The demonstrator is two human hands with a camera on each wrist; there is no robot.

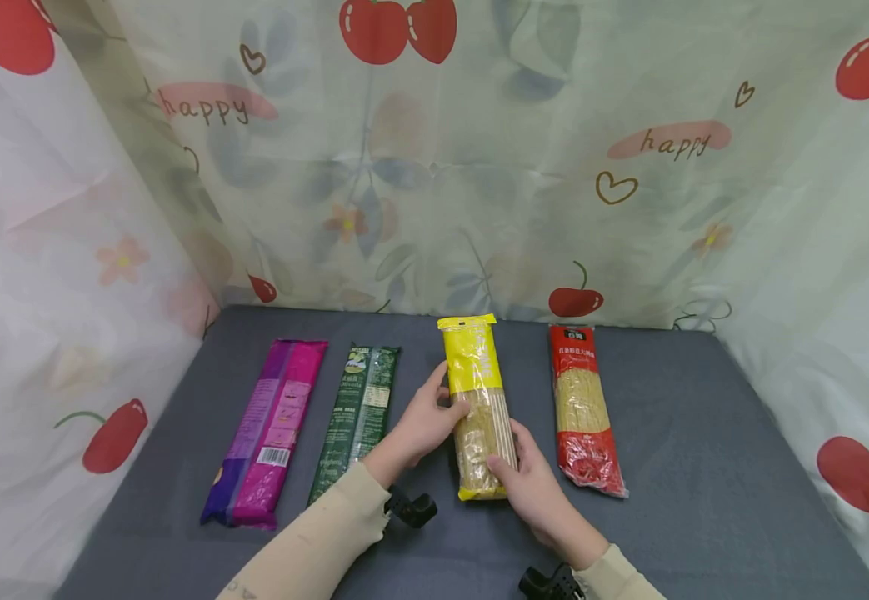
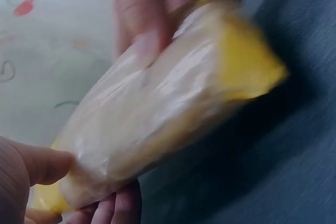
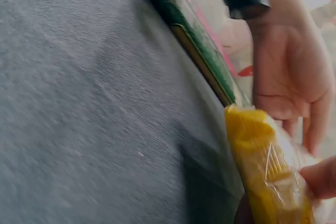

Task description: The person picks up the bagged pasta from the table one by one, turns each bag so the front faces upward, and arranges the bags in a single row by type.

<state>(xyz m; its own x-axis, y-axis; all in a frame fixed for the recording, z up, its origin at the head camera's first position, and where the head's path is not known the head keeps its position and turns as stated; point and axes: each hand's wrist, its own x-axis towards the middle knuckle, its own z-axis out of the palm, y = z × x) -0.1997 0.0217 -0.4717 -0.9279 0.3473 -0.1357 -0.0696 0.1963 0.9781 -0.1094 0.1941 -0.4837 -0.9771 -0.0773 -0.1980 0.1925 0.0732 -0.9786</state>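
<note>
A yellow pack of dried noodles (image 1: pixel 483 417), with a clear window showing the strands, is held by both hands above the table. My left hand (image 1: pixel 428 415) grips its left side, the thumb lying on the front. My right hand (image 1: pixel 535 483) grips its lower right edge, thumb on the clear film. The left wrist view has the pack (image 2: pixel 142 114) tilted and blurred, its underside off the dark cloth. In the right wrist view, the pack's yellow end (image 3: pixel 257 135) shows close to my right thumb (image 3: pixel 321 178), with my left hand (image 3: pixel 291 72) beyond.
On the grey cloth-covered table (image 1: pixel 689 467) lie a purple-and-pink pack (image 1: pixel 269 433) at left, a green pack (image 1: pixel 355 417) partly behind my left forearm, and a red noodle pack (image 1: pixel 584 408) at right. Patterned curtains (image 1: pixel 434 167) enclose the back and sides.
</note>
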